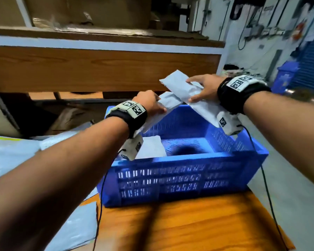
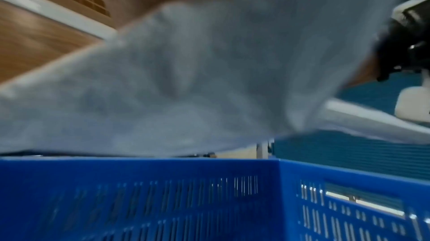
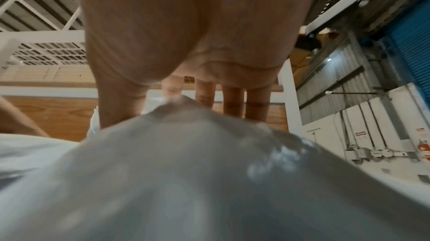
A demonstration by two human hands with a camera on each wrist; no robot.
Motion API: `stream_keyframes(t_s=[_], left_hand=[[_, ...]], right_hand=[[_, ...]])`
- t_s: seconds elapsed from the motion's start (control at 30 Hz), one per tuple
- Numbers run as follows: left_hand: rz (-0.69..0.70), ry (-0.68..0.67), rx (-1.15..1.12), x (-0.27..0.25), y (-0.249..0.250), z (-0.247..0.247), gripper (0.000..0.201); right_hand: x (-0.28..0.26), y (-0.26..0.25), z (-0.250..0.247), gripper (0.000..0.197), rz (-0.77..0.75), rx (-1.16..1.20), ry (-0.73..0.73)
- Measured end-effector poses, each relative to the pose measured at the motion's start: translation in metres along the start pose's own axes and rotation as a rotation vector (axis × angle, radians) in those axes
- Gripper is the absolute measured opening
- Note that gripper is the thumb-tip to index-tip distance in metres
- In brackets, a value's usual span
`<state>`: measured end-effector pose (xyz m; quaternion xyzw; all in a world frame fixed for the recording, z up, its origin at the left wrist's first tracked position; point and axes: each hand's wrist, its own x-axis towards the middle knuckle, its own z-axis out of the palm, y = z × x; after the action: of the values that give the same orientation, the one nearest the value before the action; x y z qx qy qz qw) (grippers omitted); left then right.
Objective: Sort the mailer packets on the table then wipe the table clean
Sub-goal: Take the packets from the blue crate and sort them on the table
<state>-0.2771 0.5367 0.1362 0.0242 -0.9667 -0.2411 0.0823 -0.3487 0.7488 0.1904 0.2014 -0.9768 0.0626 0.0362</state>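
Both hands are raised over a blue slotted crate [image 1: 179, 178] that stands on the wooden table [image 1: 188, 225]. My left hand [image 1: 150, 105] grips the end of a grey mailer packet [image 1: 170, 102], which fills the left wrist view [image 2: 186, 79] just above the crate's rim [image 2: 163, 164]. My right hand [image 1: 203, 89] holds a second grey mailer packet [image 1: 178, 84] between thumb and fingers, slightly higher and further right. In the right wrist view the palm [image 3: 186, 33] sits over that packet [image 3: 186, 180]. A pale packet [image 1: 150, 147] lies inside the crate.
More grey mailers lie on the table at the left [image 1: 9, 156] and by the near left edge [image 1: 76, 230]. A wooden shelf unit [image 1: 98, 69] runs behind the crate. A blue bin [image 1: 286, 73] stands on the floor at the right. Wrist cables hang past the crate.
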Motion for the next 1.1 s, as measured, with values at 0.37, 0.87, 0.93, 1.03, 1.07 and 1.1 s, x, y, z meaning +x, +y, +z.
stream_keyframes(t_s=[0.37,0.87,0.93,1.03,1.07,1.1], left_hand=[[0.031,-0.369,0.435,0.065,0.027,0.104,0.043],[0.099,-0.814,0.568,0.092,-0.014,0.162,0.044],[0.136,-0.792,0.505,0.095,-0.026,0.156,0.054],[0.251,-0.754,0.553,0.092,-0.033,0.16,0.086],[0.261,-0.767,0.596,0.09,-0.034,0.165,0.09],[0.259,-0.776,0.647,0.087,-0.036,0.171,0.089]], right_hand=[[0.066,0.042,0.099,0.085,-0.149,-0.157,-0.304],[0.071,0.051,0.192,0.044,-0.119,-0.389,-0.775],[0.07,0.05,0.186,0.041,-0.127,-0.405,-0.774],[0.071,0.048,0.179,0.067,-0.196,-0.383,-0.776],[0.071,0.045,0.179,0.079,-0.235,-0.38,-0.776],[0.071,0.044,0.182,0.089,-0.263,-0.381,-0.782]])
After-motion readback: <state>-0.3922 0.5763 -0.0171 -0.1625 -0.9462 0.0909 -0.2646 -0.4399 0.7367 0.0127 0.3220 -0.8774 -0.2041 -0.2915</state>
